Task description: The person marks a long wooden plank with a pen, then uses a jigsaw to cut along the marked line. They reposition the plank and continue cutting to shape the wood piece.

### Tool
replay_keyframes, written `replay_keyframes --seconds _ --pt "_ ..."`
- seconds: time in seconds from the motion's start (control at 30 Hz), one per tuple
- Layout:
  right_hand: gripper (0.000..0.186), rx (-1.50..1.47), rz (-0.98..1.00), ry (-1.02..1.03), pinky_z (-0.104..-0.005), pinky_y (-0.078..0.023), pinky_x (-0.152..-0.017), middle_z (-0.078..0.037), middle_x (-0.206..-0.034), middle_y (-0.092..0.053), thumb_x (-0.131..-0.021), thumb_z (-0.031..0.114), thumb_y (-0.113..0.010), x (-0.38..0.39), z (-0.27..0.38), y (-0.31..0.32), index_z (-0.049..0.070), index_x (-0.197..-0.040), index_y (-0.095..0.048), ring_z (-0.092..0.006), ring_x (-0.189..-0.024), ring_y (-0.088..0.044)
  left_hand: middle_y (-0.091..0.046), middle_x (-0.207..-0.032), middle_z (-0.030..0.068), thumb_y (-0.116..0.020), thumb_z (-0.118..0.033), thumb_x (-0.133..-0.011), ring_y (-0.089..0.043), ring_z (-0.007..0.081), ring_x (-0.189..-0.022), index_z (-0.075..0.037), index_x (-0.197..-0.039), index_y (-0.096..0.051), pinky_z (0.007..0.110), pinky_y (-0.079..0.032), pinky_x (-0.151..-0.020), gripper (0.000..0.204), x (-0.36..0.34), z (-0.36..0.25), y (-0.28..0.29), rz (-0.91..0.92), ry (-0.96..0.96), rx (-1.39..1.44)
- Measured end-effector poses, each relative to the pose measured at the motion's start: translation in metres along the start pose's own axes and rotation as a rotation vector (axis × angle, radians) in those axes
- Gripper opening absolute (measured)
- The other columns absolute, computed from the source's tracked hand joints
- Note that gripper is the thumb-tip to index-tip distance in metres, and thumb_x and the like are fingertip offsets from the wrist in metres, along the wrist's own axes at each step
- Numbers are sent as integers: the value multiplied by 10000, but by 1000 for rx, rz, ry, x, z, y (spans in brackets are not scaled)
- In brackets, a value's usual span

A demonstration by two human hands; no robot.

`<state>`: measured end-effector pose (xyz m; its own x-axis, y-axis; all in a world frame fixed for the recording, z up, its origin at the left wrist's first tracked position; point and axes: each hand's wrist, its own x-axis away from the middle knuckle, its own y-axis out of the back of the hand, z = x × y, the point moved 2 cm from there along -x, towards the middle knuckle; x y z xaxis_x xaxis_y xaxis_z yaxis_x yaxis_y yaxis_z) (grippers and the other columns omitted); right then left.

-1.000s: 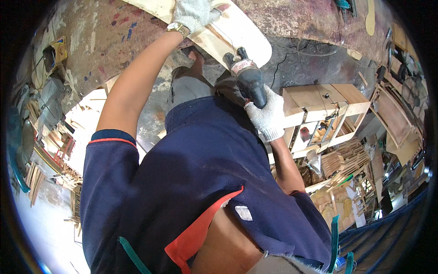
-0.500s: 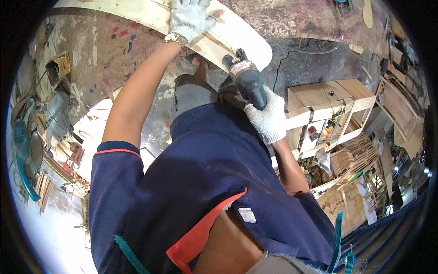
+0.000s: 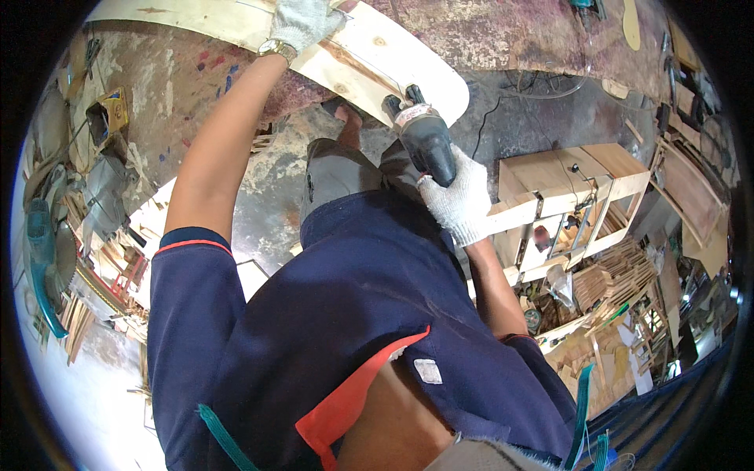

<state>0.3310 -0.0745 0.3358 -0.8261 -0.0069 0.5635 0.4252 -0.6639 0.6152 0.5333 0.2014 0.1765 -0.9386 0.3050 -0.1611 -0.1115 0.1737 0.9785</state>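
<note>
A long pale wooden board (image 3: 369,59) with a rounded end lies on a stained workbench (image 3: 503,31). My left hand (image 3: 302,20), in a white knit glove with a wristwatch, presses flat on the board near the top edge. My right hand (image 3: 459,200), also gloved, grips a black power tool (image 3: 424,137) whose front end touches the board's lower edge near the rounded end. My dark blue shirt with orange trim fills the lower middle.
An unfinished wooden frame (image 3: 565,196) stands on the floor at right, with bundles of wooden sticks (image 3: 620,275) beside it. Scrap wood and a teal fan (image 3: 43,267) lie at left. A cable (image 3: 518,86) runs over the grey floor.
The view has shifted a little; the board and both hands sit slightly higher and further right in the picture. My hands keep the same hold on board and tool.
</note>
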Motion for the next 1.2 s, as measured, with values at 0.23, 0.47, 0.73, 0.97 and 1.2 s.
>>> replay_keyframes --seconds 0.23,0.47,0.73,0.97,1.2 --pt "459 -21 60 17 -439 -571 -765 -277 -855 -714 -718 216 -776 18 -22 9 -35 -1093 -694 -417 -840 -734 -590 -1103 178 -707 -468 -803 -546 357 -1128 -25 -1107 -589 481 -411 -1019 550 24 -25 2 46 72 -8" --pt "400 38 72 -6 -432 -565 -709 -246 -805 -707 -685 190 -770 39 -49 12 -20 -1018 -696 -411 -744 -718 -605 -1200 194 -584 -553 -912 -515 357 -1226 20 -1226 -615 481 -342 -1122 653 45 -55 6 111 103 -20" --pt "388 -24 23 29 -428 -563 -699 -236 -777 -703 -687 179 -765 35 -54 7 -26 -1008 -694 -390 -727 -721 -581 -1251 198 -604 -540 -898 -492 355 -1251 27 -1242 -589 478 -343 -1099 663 47 -56 9 79 68 -36" --pt "391 -41 12 -27 -423 -567 -709 -225 -778 -708 -699 182 -763 37 -47 5 -19 -1028 -699 -382 -720 -721 -577 -1179 186 -626 -531 -880 -500 356 -1209 4 -1183 -599 480 -354 -1075 615 45 -57 7 108 64 -9" --pt "399 0 -42 -7 -436 -572 -723 -242 -820 -720 -705 199 -778 35 -48 -3 -12 -1035 -705 -410 -771 -727 -591 -1135 180 -642 -528 -867 -518 347 -1172 9 -1157 -600 488 -368 -1056 612 48 -52 6 -17 25 -18"
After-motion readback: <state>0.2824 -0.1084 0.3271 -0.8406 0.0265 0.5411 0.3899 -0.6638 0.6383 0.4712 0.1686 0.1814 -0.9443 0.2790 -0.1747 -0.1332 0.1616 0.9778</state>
